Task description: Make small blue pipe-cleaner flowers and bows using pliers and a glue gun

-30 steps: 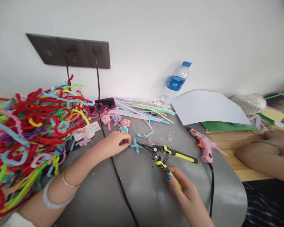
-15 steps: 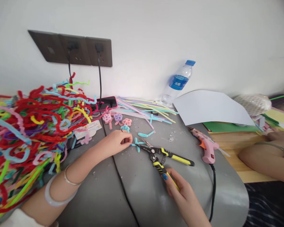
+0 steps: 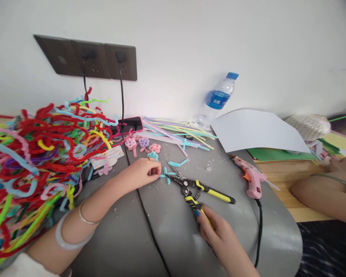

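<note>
My left hand rests on the grey table, fingers pinched on the end of a small light-blue pipe-cleaner cross. My right hand grips the lower handle of the yellow-and-black pliers. Their handles are spread and the open jaws point at the blue cross, touching or almost touching it. Several small looped pipe-cleaner flowers in pink, purple and blue lie just beyond my left hand.
A big tangle of coloured pipe cleaners fills the left. Straight pastel stems, a phone and a water bottle sit by the wall. A pink glue gun lies right, its black cord trailing. Another person's arm rests far right.
The pliers and my right hand have slid left and a little away from me, bringing the jaws up to the blue cross. My left hand has stayed on it.
</note>
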`<action>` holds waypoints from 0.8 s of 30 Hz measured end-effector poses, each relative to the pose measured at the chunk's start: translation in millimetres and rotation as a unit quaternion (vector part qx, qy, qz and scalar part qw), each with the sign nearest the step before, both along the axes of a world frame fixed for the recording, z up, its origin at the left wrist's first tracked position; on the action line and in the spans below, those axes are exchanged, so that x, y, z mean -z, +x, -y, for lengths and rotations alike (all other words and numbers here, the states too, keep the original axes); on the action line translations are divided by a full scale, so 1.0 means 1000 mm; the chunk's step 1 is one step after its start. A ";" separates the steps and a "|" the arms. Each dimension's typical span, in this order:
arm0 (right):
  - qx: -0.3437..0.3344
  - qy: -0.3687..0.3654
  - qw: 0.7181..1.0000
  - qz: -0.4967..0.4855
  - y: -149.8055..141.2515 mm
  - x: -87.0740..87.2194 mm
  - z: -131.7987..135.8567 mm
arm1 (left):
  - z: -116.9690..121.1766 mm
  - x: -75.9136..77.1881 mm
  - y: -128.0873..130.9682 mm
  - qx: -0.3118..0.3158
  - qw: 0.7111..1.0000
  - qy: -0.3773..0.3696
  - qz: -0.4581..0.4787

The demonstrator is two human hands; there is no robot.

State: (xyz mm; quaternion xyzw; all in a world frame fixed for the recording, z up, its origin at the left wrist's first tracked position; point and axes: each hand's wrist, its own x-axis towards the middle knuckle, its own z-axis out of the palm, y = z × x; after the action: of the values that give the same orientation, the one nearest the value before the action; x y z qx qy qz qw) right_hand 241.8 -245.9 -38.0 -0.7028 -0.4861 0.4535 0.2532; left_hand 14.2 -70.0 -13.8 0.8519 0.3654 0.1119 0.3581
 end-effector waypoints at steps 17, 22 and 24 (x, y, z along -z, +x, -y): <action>-0.031 -0.128 0.987 -0.093 0.016 -0.016 -0.029 | -0.006 -0.010 -0.009 0.010 1.000 0.009 -0.017; -0.063 -0.138 0.980 -0.130 0.021 -0.018 -0.031 | -0.008 -0.010 -0.010 0.018 0.999 -0.044 -0.014; -0.066 -0.135 0.979 -0.134 0.022 -0.019 -0.031 | -0.008 -0.011 -0.011 0.024 0.997 -0.074 -0.014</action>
State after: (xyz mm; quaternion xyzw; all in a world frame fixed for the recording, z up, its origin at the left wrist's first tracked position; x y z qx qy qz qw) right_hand 263.8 -214.9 -18.9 -0.6296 -0.4272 0.6210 0.1883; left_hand 3.3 -61.8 -2.9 0.8332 0.3573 0.0639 0.4171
